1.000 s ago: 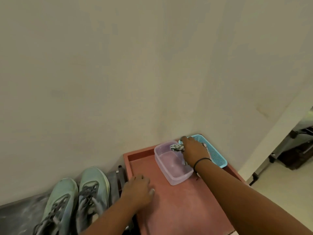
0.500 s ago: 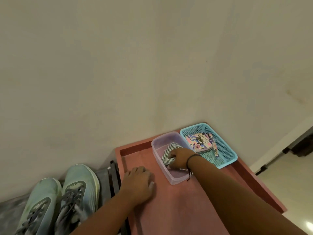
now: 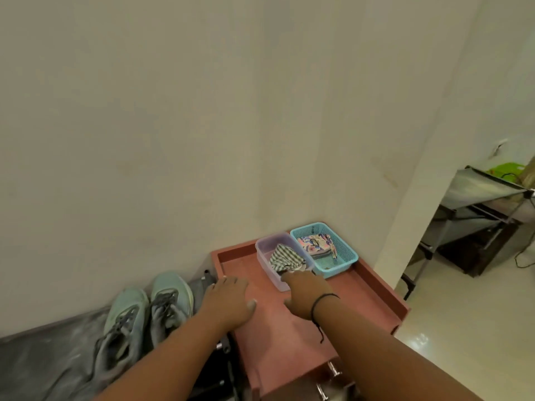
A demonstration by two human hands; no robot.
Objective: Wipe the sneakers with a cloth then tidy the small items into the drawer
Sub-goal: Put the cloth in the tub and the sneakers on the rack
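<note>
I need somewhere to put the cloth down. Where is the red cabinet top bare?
Bare patches: the red cabinet top nearer than the blue basket, right of the right hand, and the back-left corner behind the left hand. The back right is crowded: the clear tub holding the checked cloth sits beside the basket.

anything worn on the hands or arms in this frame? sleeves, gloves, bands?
Both forearms are bare as far as the frame shows: no sleeves, no gloves. The right hand has a thin black cord band around the wrist, with a short loose end hanging below it. The left hand and its wrist carry nothing visible; no rings can be made out on either hand.
</note>
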